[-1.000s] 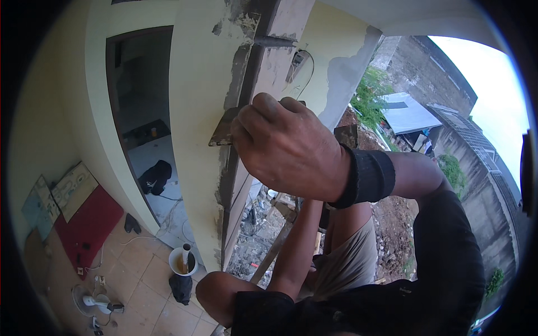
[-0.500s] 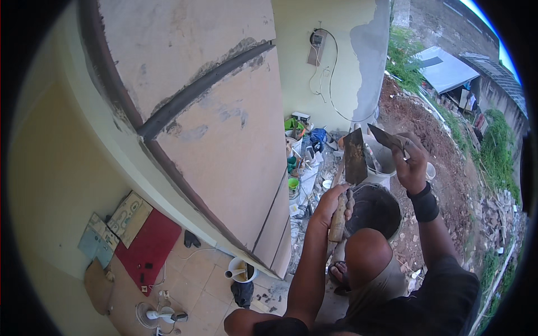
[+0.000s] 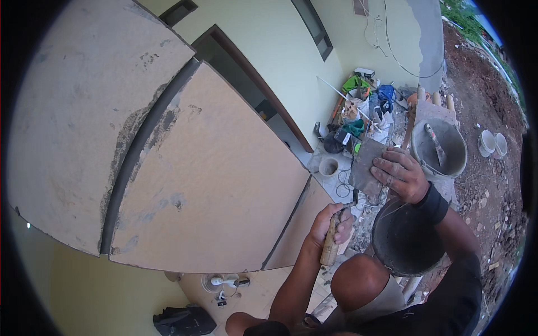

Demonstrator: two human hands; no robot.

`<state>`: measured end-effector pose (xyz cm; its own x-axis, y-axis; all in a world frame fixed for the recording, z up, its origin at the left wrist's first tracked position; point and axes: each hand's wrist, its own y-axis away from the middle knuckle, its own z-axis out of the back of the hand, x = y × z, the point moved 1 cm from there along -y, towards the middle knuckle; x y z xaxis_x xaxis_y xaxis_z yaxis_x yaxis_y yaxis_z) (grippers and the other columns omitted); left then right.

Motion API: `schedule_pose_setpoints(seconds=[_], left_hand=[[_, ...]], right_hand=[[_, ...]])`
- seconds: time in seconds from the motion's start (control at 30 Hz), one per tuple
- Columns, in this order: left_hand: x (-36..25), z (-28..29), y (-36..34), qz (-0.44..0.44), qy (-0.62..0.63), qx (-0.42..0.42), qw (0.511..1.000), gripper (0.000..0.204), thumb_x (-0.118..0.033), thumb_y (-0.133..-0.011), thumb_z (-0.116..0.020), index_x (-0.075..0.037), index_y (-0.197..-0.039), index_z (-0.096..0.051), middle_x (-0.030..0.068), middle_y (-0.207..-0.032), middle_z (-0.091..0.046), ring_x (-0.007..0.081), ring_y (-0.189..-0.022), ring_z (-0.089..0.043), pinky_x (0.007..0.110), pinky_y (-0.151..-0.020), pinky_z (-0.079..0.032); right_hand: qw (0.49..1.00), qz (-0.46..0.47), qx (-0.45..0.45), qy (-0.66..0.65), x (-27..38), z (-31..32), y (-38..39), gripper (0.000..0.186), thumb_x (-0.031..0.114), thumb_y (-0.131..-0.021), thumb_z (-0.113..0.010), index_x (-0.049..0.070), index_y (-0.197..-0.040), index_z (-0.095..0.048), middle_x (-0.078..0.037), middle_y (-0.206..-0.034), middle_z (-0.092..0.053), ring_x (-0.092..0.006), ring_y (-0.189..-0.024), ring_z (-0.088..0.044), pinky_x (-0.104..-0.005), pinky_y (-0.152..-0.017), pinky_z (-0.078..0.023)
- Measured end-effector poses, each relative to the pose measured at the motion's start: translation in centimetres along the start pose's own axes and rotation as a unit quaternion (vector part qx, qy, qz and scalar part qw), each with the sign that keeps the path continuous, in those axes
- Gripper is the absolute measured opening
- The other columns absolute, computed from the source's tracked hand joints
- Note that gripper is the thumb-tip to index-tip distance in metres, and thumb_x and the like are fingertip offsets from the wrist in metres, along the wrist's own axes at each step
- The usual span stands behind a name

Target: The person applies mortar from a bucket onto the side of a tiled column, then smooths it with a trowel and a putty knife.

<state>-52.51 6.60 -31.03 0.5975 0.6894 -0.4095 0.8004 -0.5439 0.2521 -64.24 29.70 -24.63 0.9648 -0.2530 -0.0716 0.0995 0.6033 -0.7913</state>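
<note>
Gripping the trowel's wooden handle (image 3: 330,245) in your clenched left hand (image 3: 332,223), you're pressing your right hand (image 3: 400,175) flat on the mortar-caked blade (image 3: 367,165), holding it over the dark bucket (image 3: 404,238) so droppings are landing inside.

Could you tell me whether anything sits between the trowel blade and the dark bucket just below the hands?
Nothing visible does. The left hand has a grip on the trowel handle, the right hand presses on the flat blade, and the dark bucket opens directly beneath them.
</note>
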Motion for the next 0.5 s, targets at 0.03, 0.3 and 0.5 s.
schedule_pose_setpoints(seconds=[0.03,0.3,0.5], left_hand=[[0.2,0.3,0.1,-0.01,0.004,-0.013,1.0,0.035,-0.039,-0.095,-0.048,-0.009,-0.077,-0.049,0.0031,-0.058,-0.047,0.0141,-0.039,-0.044,0.028,-0.037,-0.039],[1.2,3.9,2.2,-0.052,-0.155,-0.195,0.967,0.039,-0.039,-0.09,-0.054,-0.003,-0.074,-0.053,0.0089,-0.056,-0.053,0.0169,-0.039,-0.049,0.029,-0.036,-0.037],[0.3,4.4,3.1,0.016,-0.346,-0.199,0.917,0.047,-0.041,-0.091,-0.052,0.002,-0.073,-0.056,0.0106,-0.056,-0.053,0.0172,-0.041,-0.051,0.028,-0.041,-0.041]], right_hand=[[1.0,-0.021,-0.004,-0.001,-0.9,-0.2,0.3,0.045,0.007,-0.067,-0.064,0.003,-0.112,-0.067,-0.011,-0.114,-0.063,-0.0312,-0.106,-0.06,-0.0467,-0.093,-0.05],[0.961,-0.257,-0.036,-0.09,-3.6,-0.9,5.4,0.042,-0.01,-0.064,-0.058,-0.005,-0.106,-0.061,-0.018,-0.097,-0.061,-0.036,-0.088,-0.06,-0.042,-0.075,-0.05],[0.913,-0.388,0.029,-0.125,-2.0,0.2,11.0,0.039,-0.009,-0.069,-0.051,-0.005,-0.107,-0.058,-0.021,-0.098,-0.056,-0.0386,-0.091,-0.056,-0.0441,-0.081,-0.046]])
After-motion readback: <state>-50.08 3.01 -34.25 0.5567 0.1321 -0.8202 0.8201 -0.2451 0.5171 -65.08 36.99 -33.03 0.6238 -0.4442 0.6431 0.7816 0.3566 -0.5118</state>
